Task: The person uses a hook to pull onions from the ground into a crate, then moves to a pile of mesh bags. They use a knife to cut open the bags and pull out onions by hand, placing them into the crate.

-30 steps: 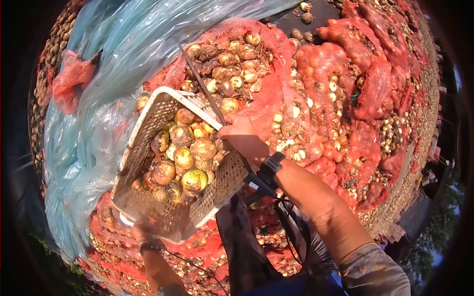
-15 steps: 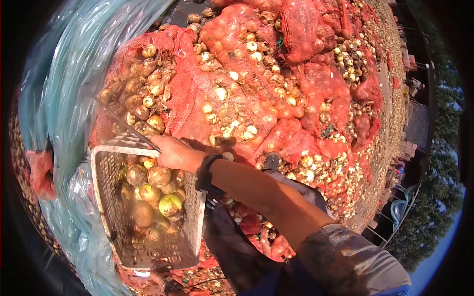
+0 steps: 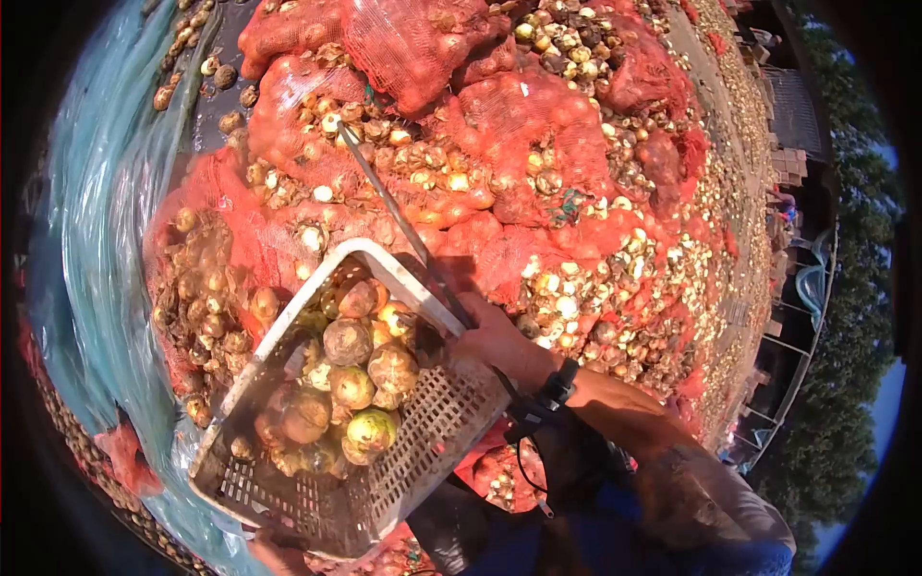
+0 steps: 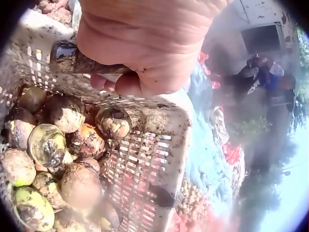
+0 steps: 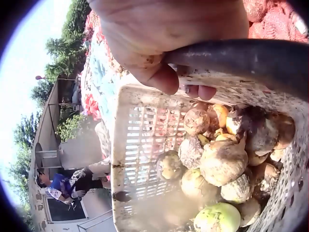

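Note:
A dirty white perforated plastic crate (image 3: 437, 413) is held between my two hands, tilted, with several soil-stained onions (image 3: 351, 389) gathered inside. My right hand (image 3: 504, 341) grips its right rim together with a long thin dark rod (image 3: 394, 216) that slants up and away over the sacks. At the near left corner, my left hand (image 3: 279, 555) holds the opposite rim and is partly cut off by the head view. In the left wrist view a brown handle with a dark end (image 4: 63, 58) lies under the palm, fingers curled beneath it.
Red mesh sacks (image 3: 538, 125) of onions spread ahead, one gaping sack (image 3: 206, 298) left of the crate. Loose onions (image 3: 615, 288) lie to the right. Blue plastic sheeting (image 3: 96, 240) runs along the left. A person in blue (image 5: 60, 188) is in the background.
The head view has turned to the right, so the sacks and sheeting sit further left. The crate has swung with both hands and tilts differently; the rod now points more forward.

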